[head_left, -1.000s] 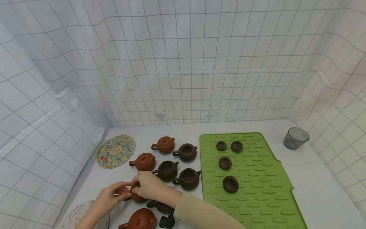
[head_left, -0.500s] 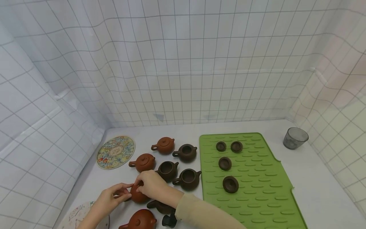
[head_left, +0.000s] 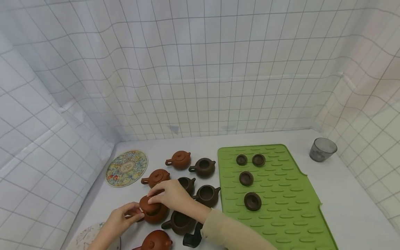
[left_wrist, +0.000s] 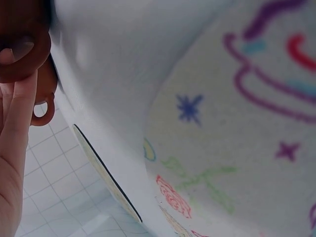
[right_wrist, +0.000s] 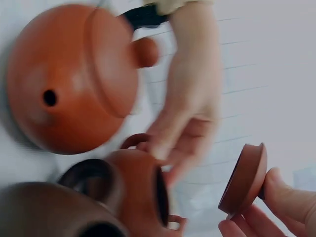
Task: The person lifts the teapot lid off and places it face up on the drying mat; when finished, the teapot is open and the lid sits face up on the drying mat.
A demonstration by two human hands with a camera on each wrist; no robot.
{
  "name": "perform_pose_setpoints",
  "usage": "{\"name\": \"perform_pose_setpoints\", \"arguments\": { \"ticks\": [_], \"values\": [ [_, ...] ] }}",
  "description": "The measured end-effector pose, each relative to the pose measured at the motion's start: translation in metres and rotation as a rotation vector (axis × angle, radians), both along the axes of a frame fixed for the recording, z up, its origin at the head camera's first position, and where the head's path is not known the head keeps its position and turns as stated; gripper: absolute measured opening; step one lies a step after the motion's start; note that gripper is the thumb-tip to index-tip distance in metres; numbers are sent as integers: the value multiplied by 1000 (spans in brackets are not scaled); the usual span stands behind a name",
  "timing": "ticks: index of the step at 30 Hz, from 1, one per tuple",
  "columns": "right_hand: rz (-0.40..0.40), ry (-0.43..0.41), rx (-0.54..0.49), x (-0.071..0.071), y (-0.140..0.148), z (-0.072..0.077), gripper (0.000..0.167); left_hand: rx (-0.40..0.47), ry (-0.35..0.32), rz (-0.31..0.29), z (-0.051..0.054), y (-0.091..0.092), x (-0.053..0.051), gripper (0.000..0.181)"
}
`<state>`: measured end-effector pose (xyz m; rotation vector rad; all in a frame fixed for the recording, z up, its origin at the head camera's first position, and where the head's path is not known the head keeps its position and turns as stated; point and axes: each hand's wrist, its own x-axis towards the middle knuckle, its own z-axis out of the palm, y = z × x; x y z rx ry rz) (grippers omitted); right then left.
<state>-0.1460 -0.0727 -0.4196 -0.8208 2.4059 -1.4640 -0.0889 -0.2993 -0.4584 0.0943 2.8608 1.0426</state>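
Head view: from the open red pot [head_left: 155,218], the left hand [head_left: 120,219] reaches in at eight o'clock and the right hand [head_left: 172,195] at four, arched over it with its fingertips pointing toward eight. Three other red pots [head_left: 158,176] stand on the desk [head_left: 342,198] at twelve, one and six o'clock; four dark lidless pots [head_left: 214,199] range from two to four. Four dark lids [head_left: 246,178] lie on the green mat [head_left: 293,220] at three. The left fingers are clamped on the open pot's handle [left_wrist: 42,53]; the right fingers and thumb pinch the red lid [right_wrist: 244,180], tilted above the pot, apart from it.
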Motion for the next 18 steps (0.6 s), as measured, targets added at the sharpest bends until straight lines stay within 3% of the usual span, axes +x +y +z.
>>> {"name": "perform_pose_setpoints", "arguments": {
  "ticks": [3,7,12,18],
  "values": [
    [-12,-92,-71,-3,19,7,17,-5,7,9,0,1,0,28],
    [-54,-247,-173,-7,55,11,18,-8,-33,43,0,3,-2,32],
    [-73,-486,-404,-13,105,9,29,-7,-49,56,1,4,-2,33],
    [-103,-611,-635,-15,175,-2,26,0,-55,58,2,5,-2,33]
  ]
}}
